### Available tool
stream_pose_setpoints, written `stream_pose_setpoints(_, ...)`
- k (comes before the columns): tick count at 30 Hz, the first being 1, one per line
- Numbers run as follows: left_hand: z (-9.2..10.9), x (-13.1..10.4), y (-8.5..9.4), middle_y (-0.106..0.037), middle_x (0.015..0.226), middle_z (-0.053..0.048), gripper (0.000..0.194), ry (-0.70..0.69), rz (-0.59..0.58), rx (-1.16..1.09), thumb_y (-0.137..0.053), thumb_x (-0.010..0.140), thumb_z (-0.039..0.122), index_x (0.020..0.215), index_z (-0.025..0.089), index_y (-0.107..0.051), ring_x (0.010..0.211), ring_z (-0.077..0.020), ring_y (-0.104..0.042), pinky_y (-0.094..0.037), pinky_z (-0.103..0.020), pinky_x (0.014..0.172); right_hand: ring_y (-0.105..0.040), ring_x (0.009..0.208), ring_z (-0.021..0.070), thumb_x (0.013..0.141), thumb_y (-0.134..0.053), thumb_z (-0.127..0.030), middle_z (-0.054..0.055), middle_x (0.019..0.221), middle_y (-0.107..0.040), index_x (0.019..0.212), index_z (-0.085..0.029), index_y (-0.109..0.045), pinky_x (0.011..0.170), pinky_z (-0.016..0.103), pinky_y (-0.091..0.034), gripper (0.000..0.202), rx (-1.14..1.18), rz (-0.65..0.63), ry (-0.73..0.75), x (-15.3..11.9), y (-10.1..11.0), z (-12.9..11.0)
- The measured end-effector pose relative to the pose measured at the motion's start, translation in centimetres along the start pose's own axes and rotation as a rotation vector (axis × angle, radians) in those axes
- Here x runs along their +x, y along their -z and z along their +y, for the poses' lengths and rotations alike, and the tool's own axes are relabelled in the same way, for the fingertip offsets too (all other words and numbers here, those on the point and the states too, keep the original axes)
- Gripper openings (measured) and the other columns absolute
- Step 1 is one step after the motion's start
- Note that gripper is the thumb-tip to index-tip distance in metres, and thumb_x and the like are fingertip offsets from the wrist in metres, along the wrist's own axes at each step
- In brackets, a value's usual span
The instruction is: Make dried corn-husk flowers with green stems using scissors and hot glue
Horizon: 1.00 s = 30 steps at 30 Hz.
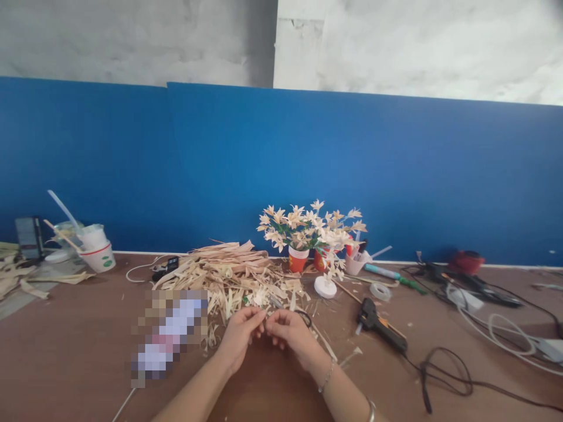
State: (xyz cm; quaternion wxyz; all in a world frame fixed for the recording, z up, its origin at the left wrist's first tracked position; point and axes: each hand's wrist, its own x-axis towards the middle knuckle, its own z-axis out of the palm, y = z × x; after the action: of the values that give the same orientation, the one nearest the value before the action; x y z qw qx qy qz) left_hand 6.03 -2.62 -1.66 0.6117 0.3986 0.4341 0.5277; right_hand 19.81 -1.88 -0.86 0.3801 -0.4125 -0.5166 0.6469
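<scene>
Left hand and right hand are facing each other low over a brown table, curled fingertips almost meeting — prob. steadying something small, but can't tell what, if anything, they're gripping. Dried husk-like strips are lying heaped just beyond the hands, prob. for easy reach. Past them, a bit R, red paper cups are propping pale flowers upright. A glue gun is lying R of the hands — its cord trailing farther R, prob. out of the fingers' way.
</scene>
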Motion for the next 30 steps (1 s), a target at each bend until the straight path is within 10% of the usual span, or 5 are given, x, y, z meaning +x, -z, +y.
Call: stream_pose_setpoints(30, -0.6, -0.3, -0.7, -0.057, 0.049, 0.003, 0.017, -0.173, 0.174, 0.268, -0.059, 0.065, 0.032, 0.066, 0.016, -0.060, 0.047, -0.0129, -0.054, -0.043, -0.023, 0.048, -0.048, 0.050, 0.0114, 0.066, -0.054, -0.022, -0.002, 0.052, -0.053, 0.058, -0.018, -0.051, 0.048, 0.021, -0.036, 0.009, -0.447, 0.279, 0.229, 0.1, -0.8, 0.8)
